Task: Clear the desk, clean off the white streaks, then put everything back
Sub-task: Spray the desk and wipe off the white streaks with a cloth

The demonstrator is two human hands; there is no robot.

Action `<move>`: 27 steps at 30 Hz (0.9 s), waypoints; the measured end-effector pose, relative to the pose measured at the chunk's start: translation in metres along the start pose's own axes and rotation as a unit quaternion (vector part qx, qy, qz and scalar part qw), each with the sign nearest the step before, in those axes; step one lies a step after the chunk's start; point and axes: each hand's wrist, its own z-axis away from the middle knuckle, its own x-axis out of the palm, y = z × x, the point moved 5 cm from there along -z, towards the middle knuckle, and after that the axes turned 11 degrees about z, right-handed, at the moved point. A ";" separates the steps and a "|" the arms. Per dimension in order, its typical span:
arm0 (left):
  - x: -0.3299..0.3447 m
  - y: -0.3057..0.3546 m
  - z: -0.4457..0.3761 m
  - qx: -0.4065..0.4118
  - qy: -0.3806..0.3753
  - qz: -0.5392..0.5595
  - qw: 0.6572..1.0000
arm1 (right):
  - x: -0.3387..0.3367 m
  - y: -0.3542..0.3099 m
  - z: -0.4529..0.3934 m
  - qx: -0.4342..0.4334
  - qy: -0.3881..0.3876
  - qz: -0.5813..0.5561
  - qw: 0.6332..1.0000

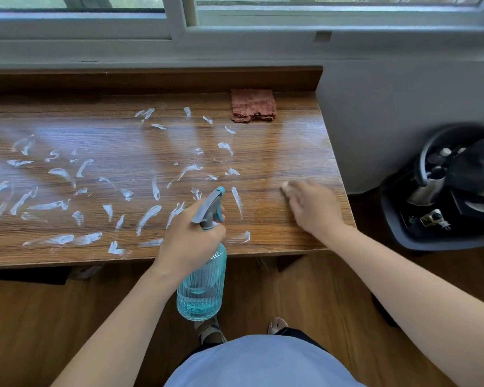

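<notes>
White streaks [148, 216] cover the left and middle of the wooden desk [291, 152]. My left hand [190, 238] grips the neck of a ribbed blue spray bottle [203, 286] at the desk's front edge. The bottle's grey nozzle points away over the streaks, and its body hangs below the desk edge. My right hand [313, 208] rests palm down on the bare right end of the desk and is blurred. A pale spot shows at its fingertips, and I cannot tell what it is. A folded reddish-brown cloth [253, 105] lies at the back right of the desk.
A dark chair [442, 191] holding dark objects and small items stands right of the desk. A white wall and a window sill [235, 51] run behind the desk. Wooden floor [39, 317] and my feet show below.
</notes>
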 end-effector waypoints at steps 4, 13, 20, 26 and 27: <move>-0.021 -0.005 -0.012 -0.017 0.017 0.018 1.000 | 0.013 -0.016 -0.023 0.095 0.041 0.026 0.994; -0.055 -0.011 -0.079 -0.105 -0.039 0.076 0.991 | 0.016 -0.048 -0.011 0.021 0.015 0.020 0.999; -0.043 0.002 -0.134 -0.113 -0.060 0.031 0.991 | 0.019 -0.052 -0.013 0.058 0.027 0.031 0.997; -0.043 0.002 -0.145 -0.130 -0.059 0.044 0.989 | 0.019 -0.049 -0.019 0.036 0.041 0.011 0.998; -0.044 0.003 -0.144 -0.136 -0.056 0.040 0.988 | 0.018 -0.048 -0.022 0.028 0.040 -0.001 0.999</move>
